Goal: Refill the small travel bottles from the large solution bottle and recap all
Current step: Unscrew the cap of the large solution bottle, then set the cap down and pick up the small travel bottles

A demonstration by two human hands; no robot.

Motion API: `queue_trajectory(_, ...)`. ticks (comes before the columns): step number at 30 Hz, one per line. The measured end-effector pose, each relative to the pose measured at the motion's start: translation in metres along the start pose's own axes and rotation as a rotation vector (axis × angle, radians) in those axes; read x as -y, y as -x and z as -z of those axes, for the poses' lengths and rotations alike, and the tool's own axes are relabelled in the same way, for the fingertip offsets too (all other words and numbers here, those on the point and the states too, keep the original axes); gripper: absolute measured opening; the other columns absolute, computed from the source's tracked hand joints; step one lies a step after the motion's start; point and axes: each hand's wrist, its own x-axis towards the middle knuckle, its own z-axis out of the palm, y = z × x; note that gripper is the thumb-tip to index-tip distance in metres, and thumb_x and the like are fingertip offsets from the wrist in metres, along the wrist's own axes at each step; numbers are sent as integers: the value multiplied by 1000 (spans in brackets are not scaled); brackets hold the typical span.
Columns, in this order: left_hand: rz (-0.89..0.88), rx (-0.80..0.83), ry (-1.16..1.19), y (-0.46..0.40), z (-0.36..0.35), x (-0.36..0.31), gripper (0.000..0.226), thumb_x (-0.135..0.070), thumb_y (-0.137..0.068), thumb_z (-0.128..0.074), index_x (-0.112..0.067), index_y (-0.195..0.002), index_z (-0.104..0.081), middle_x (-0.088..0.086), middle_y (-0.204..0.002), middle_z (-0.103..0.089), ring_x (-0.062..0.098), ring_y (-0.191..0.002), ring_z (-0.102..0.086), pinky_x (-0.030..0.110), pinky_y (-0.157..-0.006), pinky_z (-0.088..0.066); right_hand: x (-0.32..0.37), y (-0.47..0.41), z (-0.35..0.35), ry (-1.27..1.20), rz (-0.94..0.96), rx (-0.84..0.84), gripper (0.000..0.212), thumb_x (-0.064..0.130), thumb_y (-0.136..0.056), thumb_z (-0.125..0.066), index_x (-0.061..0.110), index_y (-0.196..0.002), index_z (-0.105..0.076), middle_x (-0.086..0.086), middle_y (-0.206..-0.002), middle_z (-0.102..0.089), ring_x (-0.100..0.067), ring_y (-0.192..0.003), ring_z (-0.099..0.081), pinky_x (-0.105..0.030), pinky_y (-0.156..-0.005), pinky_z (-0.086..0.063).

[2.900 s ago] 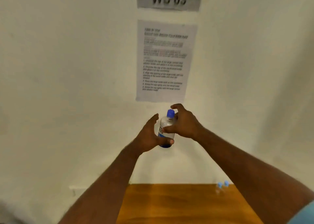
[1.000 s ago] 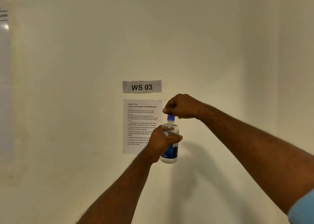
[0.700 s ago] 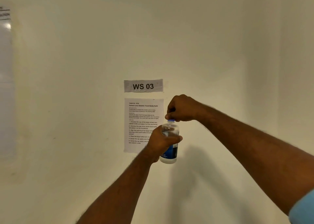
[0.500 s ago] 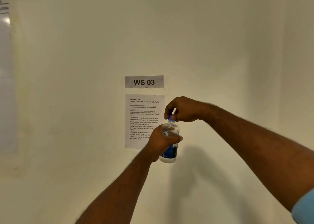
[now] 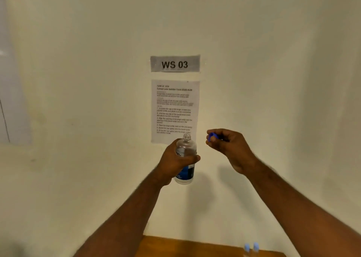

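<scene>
Solution bottle (image 5: 185, 159) is gripped upright, uncapped, by the left hand (image 5: 173, 163). Its blue cap (image 5: 211, 137) is pinched in the right hand (image 5: 228, 149) (just beside the open neck).

One head-worn view faces the wall (image 5: 78, 81) nearly level; the hands sit close and central; the table edge (image 5: 175, 245) barely enters below

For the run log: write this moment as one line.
left hand: holds large bottle upright, uncapped | right hand: holds blue cap | travel bottles: capped, on table
</scene>
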Motion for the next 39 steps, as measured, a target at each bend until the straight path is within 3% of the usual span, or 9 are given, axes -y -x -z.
queue_trajectory(4,69,-7,-46,34,22,44,56,-33,-63,-91,-32,-113,-65,-5,-105,-75,21,-101,-72,43,-91,-62,-69,34,-16,-32,-120,-9,23,7,-88,-70,13,-111,-72,-8,-104,-76,-18,-103,-70,-25,-85,-57)
queue_trajectory(8,154,-67,-71,73,39,94,52,-26,-67,-95,-34,-110,-68,-9,-101,-76,8,-93,-72,26,-79,-61,-134,68,-39,-51,-292,-33,23,7,-84,-75,13,-107,-74,-6,-105,-76,-21,-105,-69,-28,-90,-56)
queue_trajectory(11,234,-104,-98,99,49,136,59,-28,-62,-98,-35,-112,-69,-14,-104,-76,2,-94,-71,19,-77,-58,-181,92,-59,37,-404,-40,26,9,-81,-80,18,-104,-76,1,-101,-77,-18,-102,-70,-31,-93,-54)
queue_trajectory(15,345,-107,-121,128,63,194,73,-20,-56,-101,-26,-120,-67,-10,-110,-74,7,-99,-70,17,-78,-57,-234,124,-80,123,-508,-11,31,8,-78,-83,18,-106,-72,4,-98,-76,-13,-94,-71,-21,-80,-56)
queue_trajectory(21,557,-102,-136,172,82,281,81,-11,-53,-102,-13,-124,-64,8,-119,-72,28,-111,-69,39,-88,-61,-321,177,-111,342,-666,68,32,7,-74,-85,15,-102,-69,3,-98,-74,-8,-87,-70,-16,-76,-55)
queue_trajectory(25,683,-85,-143,199,90,328,83,-8,-52,-101,-19,-124,-62,10,-118,-70,31,-107,-68,29,-74,-63,-378,217,-130,487,-763,94,33,7,-73,-84,15,-101,-69,1,-96,-72,-13,-88,-69,-19,-74,-53)
queue_trajectory(29,732,-53,-142,218,101,363,85,3,-52,-99,-4,-126,-58,29,-119,-67,50,-111,-64,63,-91,-57,-416,241,-148,578,-811,166,31,5,-73,-79,15,-101,-69,-1,-102,-74,-18,-95,-69,-36,-86,-55)
queue_trajectory(34,763,-44,-209,228,108,382,90,-6,-48,-102,-13,-127,-60,16,-123,-68,36,-116,-66,55,-95,-57,-441,249,-166,707,-740,210,26,8,-77,-73,13,-103,-71,-6,-103,-74,-24,-93,-67,-27,-77,-47)
queue_trajectory(39,750,0,-238,230,109,387,97,-11,-45,-103,-21,-129,-55,10,-128,-65,29,-118,-63,44,-96,-59,-453,249,-170,800,-737,263,32,8,-76,-72,12,-108,-70,-12,-110,-67,-29,-99,-62,-37,-86,-50)
